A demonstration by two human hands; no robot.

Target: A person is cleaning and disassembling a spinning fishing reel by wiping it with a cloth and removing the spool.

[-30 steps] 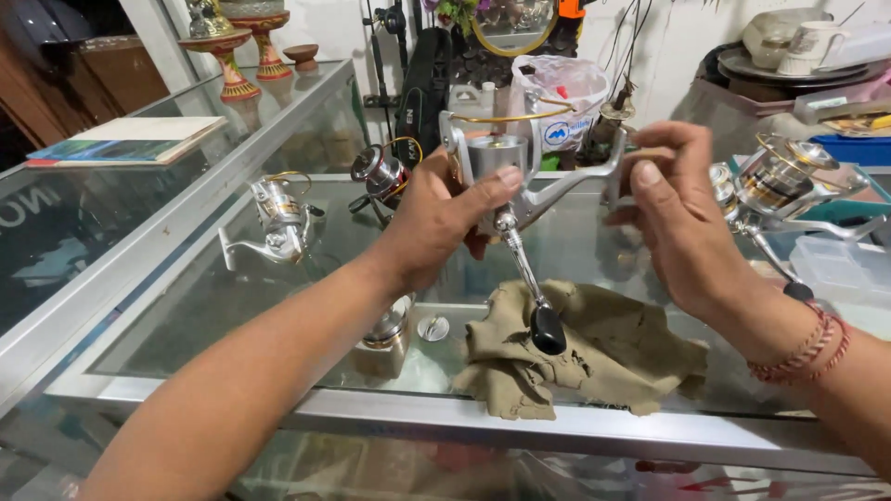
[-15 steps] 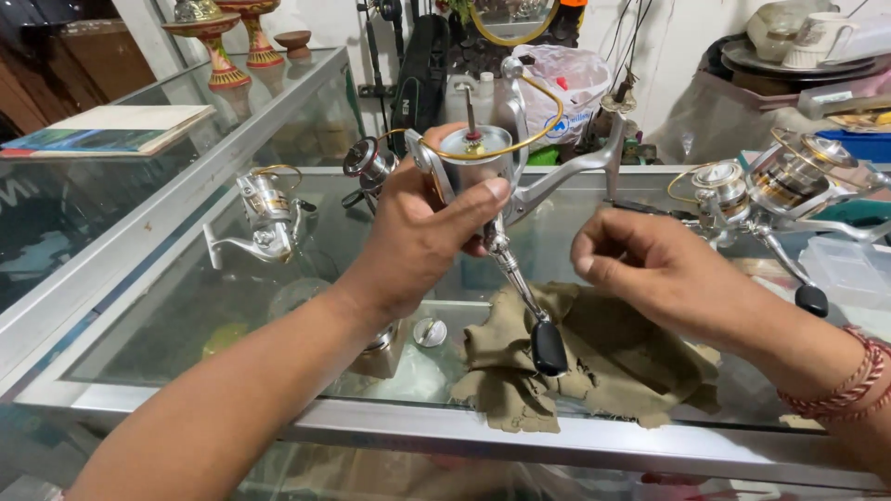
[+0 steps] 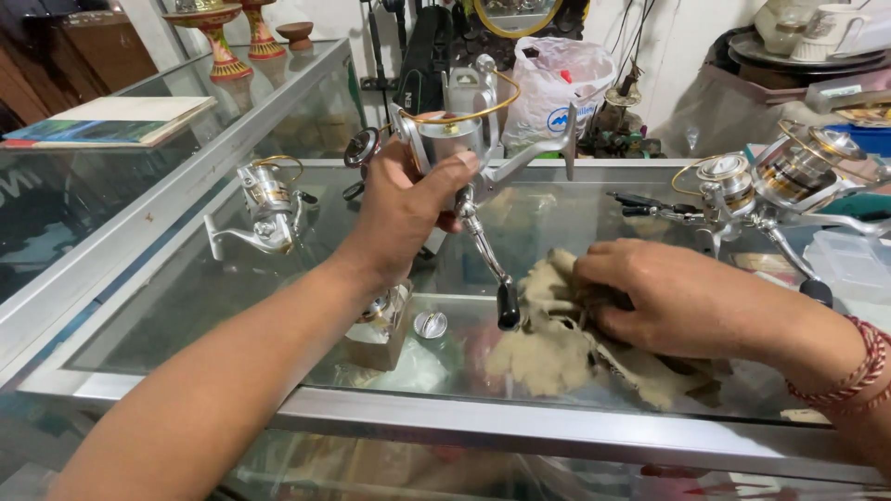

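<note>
A glass counter [image 3: 594, 417] with a metal frame is filling the view, with a second glass case [image 3: 139, 186] running off at the left. Four fishing reels are showing: one held up, one lying at the left [image 3: 264, 209], and two sitting together at the right [image 3: 770, 186]. One tan cloth [image 3: 575, 343] is lying crumpled on the glass, near the front edge.

The left hand [image 3: 404, 209] is closing tightly around the body of the raised reel [image 3: 459, 139], thumb pressing across its silver spool, holding it above the middle of the counter. Its crank handle [image 3: 492, 269] is hanging down, the black knob sitting just beside the cloth. The right hand [image 3: 677, 297] is lying palm down on the cloth, fingers loosely curled and pressing into the folds, a red thread bracelet [image 3: 854, 371] circling the wrist.

A white plastic bag [image 3: 566, 83] is standing behind the raised reel. A book [image 3: 111, 121] is lying on the left case. A small round cap [image 3: 430, 324] is resting on the glass beside the left forearm, which is partly hiding another small metal part [image 3: 380, 315].
</note>
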